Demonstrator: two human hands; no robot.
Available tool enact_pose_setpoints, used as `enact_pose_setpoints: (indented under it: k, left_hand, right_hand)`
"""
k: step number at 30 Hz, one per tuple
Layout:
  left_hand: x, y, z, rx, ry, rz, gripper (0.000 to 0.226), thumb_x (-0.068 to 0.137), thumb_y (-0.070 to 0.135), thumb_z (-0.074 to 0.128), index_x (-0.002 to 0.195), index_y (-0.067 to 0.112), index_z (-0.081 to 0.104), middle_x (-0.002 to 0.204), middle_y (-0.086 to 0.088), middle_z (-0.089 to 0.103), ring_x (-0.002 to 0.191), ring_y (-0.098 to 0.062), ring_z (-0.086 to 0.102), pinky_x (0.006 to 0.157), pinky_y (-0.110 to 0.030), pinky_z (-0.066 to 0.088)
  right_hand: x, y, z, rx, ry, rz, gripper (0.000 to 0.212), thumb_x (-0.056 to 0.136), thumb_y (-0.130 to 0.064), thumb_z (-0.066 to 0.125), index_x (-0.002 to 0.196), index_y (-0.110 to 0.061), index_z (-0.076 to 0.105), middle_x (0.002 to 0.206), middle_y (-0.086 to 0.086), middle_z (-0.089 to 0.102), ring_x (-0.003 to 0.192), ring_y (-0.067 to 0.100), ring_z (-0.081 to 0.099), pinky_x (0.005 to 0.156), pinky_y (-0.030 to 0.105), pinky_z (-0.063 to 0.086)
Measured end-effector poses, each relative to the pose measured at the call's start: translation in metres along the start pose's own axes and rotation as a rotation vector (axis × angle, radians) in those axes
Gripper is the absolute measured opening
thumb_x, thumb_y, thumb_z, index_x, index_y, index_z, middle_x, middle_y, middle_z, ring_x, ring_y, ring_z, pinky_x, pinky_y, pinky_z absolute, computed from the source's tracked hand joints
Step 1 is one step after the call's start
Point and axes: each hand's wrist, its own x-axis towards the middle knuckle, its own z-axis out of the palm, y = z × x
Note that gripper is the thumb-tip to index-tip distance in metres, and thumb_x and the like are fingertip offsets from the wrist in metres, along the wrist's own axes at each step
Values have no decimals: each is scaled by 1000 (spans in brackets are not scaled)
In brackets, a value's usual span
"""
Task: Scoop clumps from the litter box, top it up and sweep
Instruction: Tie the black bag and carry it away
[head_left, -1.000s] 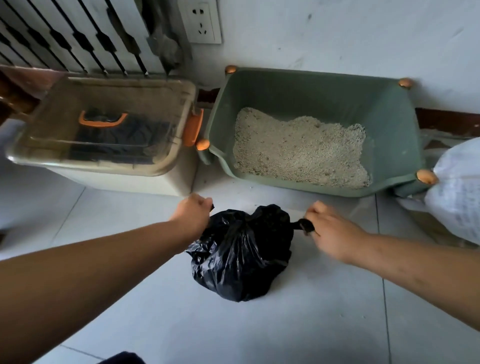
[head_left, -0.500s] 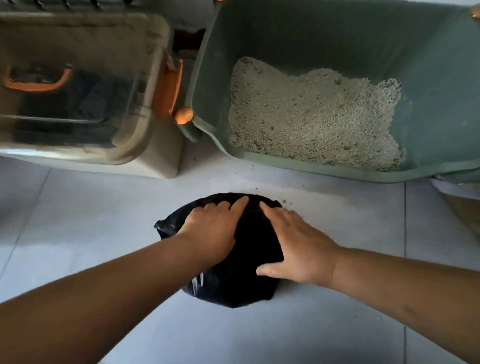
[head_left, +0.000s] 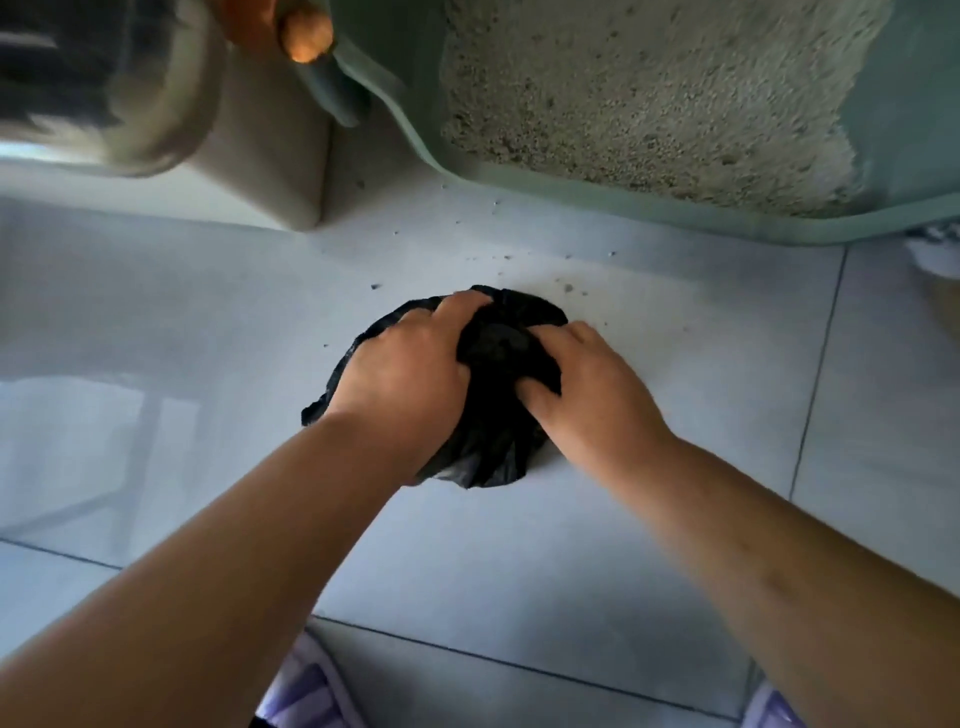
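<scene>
Both hands work on one black bag (head_left: 498, 358), which sits on the tiled floor (head_left: 208, 312) directly under the grip. The left hand (head_left: 405, 374) has its fingers curled into the gathered plastic at the top. The right hand (head_left: 587, 400) bunches the same folds from the other side, though its fingertips sink into the dark film, so how firmly it pinches is hard to say. The bag looks soft, thin and slippery, slumped around some loose weight. It is best taken by the bunched neck between the hands, since the sagging belly might tear. Just beyond the fingers lie scattered litter grains (head_left: 569, 287), too small to count. Farther beyond stands one green litter box (head_left: 675, 221), and beyond and left of the grip, one pale storage bin (head_left: 270, 156).
</scene>
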Motion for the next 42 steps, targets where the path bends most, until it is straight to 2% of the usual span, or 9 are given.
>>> enact_pose_setpoints:
  k: [4, 8, 12, 19, 24, 28, 31, 35, 42]
  left_hand:
    - [-31, 17, -32, -188, -92, -116, 61, 89, 3, 38, 135, 42, 50, 104, 2, 63, 91, -25, 56, 72, -34, 47]
    - [-82, 45, -85, -269, -142, -115, 56, 85, -1, 39, 121, 39, 56, 88, 7, 65, 82, -19, 62, 74, -38, 56]
    - [-133, 87, -142, -275, -133, -70, 52, 86, -2, 40, 117, 36, 57, 94, 5, 63, 80, -8, 56, 73, -36, 52]
    - [-230, 181, -245, -340, -135, -40, 51, 81, -4, 42, 102, 39, 59, 94, 7, 65, 85, -12, 61, 84, -45, 56]
    - [-307, 254, -306, -326, -144, 53, 48, 82, -2, 47, 109, 35, 62, 103, 1, 66, 96, -25, 62, 87, -48, 56]
    - [-352, 296, -330, -256, -164, 148, 52, 84, -6, 41, 106, 38, 58, 101, 6, 66, 89, -9, 62, 87, -41, 57]
    - [-380, 323, -343, -191, -196, 248, 51, 87, -7, 41, 104, 40, 55, 85, 17, 59, 74, 3, 55, 73, -29, 56]
    - [-416, 353, -343, -15, -265, 437, 51, 86, 1, 61, 115, 42, 55, 77, 18, 61, 72, -1, 58, 68, -30, 56]
    - [-508, 426, -316, 203, -482, 664, 57, 79, -2, 69, 126, 27, 55, 105, 2, 68, 96, -22, 67, 84, -36, 58]
  right_hand:
    - [-29, -26, -25, 27, -34, 77, 28, 88, -28, 55, 116, -23, 60, 95, -3, 46, 87, 19, 50, 71, 25, 34]
    - [-76, -60, -66, 63, -24, 132, 22, 94, -24, 51, 113, -22, 61, 92, -4, 47, 91, 22, 55, 65, 23, 28]
    - [-125, -97, -128, 165, -4, 169, 24, 94, -27, 55, 116, -25, 64, 97, -5, 55, 93, 17, 58, 71, 24, 38]
    - [-218, -153, -253, 272, 49, 169, 37, 85, -27, 63, 121, -28, 60, 113, -6, 64, 104, 13, 59, 81, 21, 44]
    - [-301, -184, -346, 318, 105, 163, 50, 80, -25, 68, 127, -32, 54, 117, -6, 57, 106, 10, 57, 84, 19, 41]
    - [-361, -195, -381, 329, 167, 204, 58, 78, -34, 68, 131, -42, 46, 118, -7, 48, 106, 9, 55, 89, 26, 49]
    - [-408, -204, -398, 393, 289, 266, 58, 77, -36, 68, 130, -43, 45, 117, -10, 44, 108, 6, 54, 87, 23, 47]
    - [-474, -214, -407, 510, 439, 334, 60, 80, -29, 70, 134, -36, 45, 113, -11, 41, 115, 8, 49, 88, 19, 41]
    - [-592, -202, -405, 675, 639, 477, 78, 77, -29, 73, 143, -36, 32, 131, -5, 40, 114, 10, 52, 94, 22, 44]
